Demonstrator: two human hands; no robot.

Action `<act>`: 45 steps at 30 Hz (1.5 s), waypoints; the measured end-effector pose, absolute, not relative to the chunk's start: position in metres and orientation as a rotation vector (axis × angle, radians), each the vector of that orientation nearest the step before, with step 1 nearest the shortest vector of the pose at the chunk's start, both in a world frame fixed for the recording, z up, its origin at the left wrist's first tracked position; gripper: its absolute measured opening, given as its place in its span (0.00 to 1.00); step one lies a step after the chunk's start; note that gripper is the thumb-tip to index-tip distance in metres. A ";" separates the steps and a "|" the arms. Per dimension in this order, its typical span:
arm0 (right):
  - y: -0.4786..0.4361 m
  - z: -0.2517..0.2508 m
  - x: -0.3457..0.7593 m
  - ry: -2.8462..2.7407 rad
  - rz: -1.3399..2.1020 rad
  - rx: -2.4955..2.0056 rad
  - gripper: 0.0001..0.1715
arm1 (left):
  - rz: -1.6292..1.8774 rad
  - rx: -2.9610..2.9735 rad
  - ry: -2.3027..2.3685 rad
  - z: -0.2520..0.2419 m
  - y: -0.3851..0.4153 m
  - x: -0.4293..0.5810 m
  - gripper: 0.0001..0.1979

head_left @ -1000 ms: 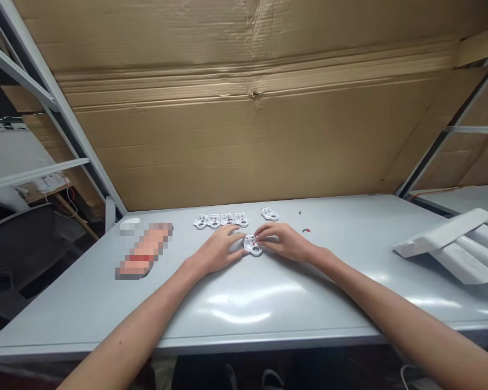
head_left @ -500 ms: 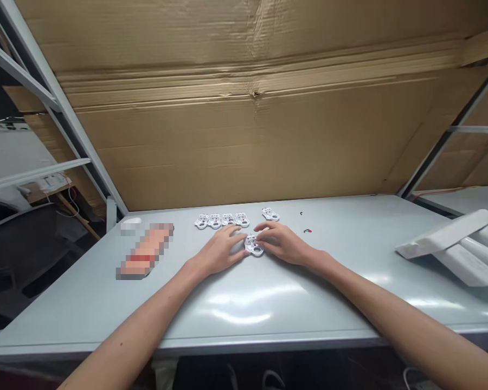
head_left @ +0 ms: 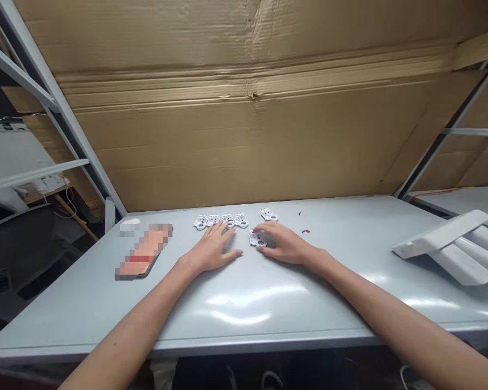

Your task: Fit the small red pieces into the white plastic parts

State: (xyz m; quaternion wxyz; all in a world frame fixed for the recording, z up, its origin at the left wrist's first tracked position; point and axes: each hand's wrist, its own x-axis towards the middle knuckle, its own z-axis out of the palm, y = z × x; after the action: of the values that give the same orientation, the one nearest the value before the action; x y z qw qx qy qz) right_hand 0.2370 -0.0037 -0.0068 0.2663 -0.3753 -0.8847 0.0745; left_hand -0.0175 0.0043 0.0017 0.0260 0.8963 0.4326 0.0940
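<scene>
My right hand (head_left: 283,245) holds a small white plastic piece (head_left: 255,239) by its edge, thumb on the near side and fingers on the far side. The piece has a round hole and tiny red spots, and my fingers cover part of it. My left hand (head_left: 211,250) rests open on the table, fingers spread and thumb apart from that piece. Just beyond its fingertips stands a row of several similar white pieces (head_left: 213,220), one partly covered by the fingers. Another such piece (head_left: 269,215) lies alone beyond my right hand.
On the grey table (head_left: 236,319), a pixelated orange-red slab (head_left: 144,252) and a small white object (head_left: 130,223) lie left. Tiny dark and red bits (head_left: 306,231) are to the right, with white long parts (head_left: 455,244) farther right. A cardboard wall (head_left: 244,157) closes the back.
My left hand has let go of the white plastic piece and moved left, its fingers spreading. The piece has turned and shifted slightly away with my right hand.
</scene>
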 end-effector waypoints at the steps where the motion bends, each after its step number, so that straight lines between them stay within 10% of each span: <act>1: 0.000 -0.009 0.238 -2.371 0.176 -1.041 0.20 | 0.300 2.773 1.328 0.001 0.004 -0.016 0.33; 8: 0.005 -0.012 0.240 -2.228 0.073 -1.210 0.33 | 0.277 2.770 1.347 0.000 -0.002 -0.008 0.30; 15: -0.020 0.000 0.233 -2.326 0.007 -1.107 0.14 | 0.272 2.835 1.324 -0.002 -0.002 -0.009 0.27; 25: -0.006 -0.022 0.233 -2.460 0.009 -1.251 0.35 | 0.246 2.801 1.323 0.002 -0.005 -0.006 0.24; 45: 0.022 -0.002 0.226 -2.579 -0.015 -1.145 0.22 | 0.097 2.757 1.382 0.008 -0.009 -0.004 0.29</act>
State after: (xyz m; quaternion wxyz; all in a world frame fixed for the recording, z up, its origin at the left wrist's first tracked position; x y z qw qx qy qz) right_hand 0.2259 0.0221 -0.0017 0.1593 -0.4007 -0.9022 -0.0051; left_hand -0.0042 -0.0091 0.0077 0.0283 0.8932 0.4477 0.0314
